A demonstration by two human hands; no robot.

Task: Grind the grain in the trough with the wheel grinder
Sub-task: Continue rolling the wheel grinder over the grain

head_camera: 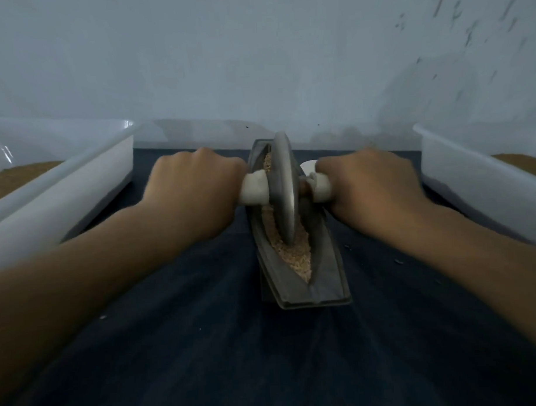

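- While gripped at its handles by the left hand [196, 187] and right hand [372, 184], the wheel grinder [286, 190] is held in the trough [327, 270].
- Coarse-looking grain [299, 259] is seen; grinding is judged unfinished.

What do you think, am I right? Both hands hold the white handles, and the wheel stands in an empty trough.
Not quite. The trough is not empty: the head view shows pale grain lying along it, under the wheel. The left hand and right hand do hold the white handles.
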